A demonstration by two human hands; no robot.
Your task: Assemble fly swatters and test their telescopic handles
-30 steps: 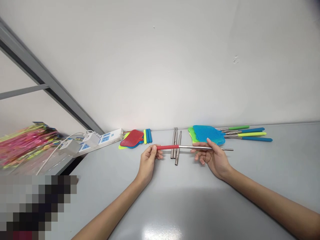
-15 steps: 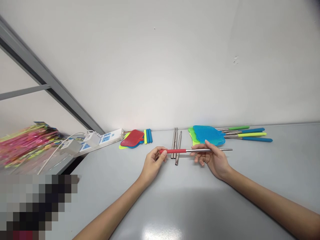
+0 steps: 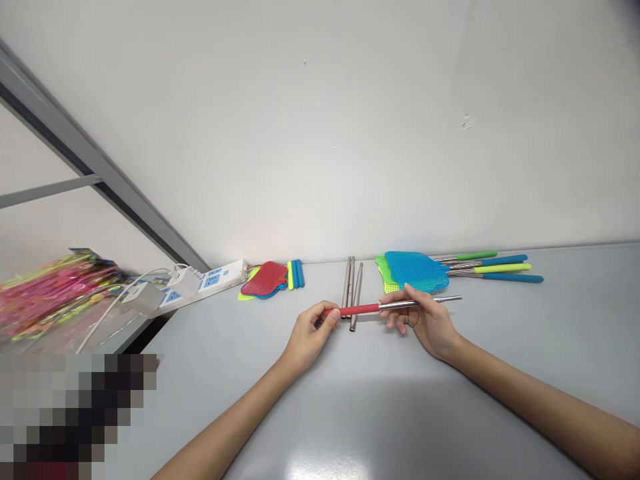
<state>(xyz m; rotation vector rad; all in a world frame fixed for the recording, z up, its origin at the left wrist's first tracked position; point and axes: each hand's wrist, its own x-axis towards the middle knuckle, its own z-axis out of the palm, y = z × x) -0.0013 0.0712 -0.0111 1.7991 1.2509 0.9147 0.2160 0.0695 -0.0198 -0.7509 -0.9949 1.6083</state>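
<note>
My left hand [image 3: 314, 333] pinches the red sleeve [image 3: 361, 309] at the left end of a metal rod. The bare metal part of the rod [image 3: 397, 305] runs between the thumb and fingers of my right hand [image 3: 427, 323], and its thin tip sticks out to the right. The rod tilts slightly up to the right, above the grey table. Behind it lie three metal tubes [image 3: 359, 287], partly covered by the sleeve. Beyond my right hand is a stack of fly swatters with a blue head [image 3: 415, 268] on top of green ones.
Left of the tubes lie yellow and blue sleeves [image 3: 296, 274] and loose swatter heads, a red one [image 3: 265, 279] uppermost. A power strip [image 3: 220, 279] with plugged-in adapters stands farther left, near bagged pink and yellow items [image 3: 55, 290]. A wall borders the table [image 3: 280, 427].
The rod has tilted, its red end lower. My left hand has shifted a little right and down, farther along the sleeve.
</note>
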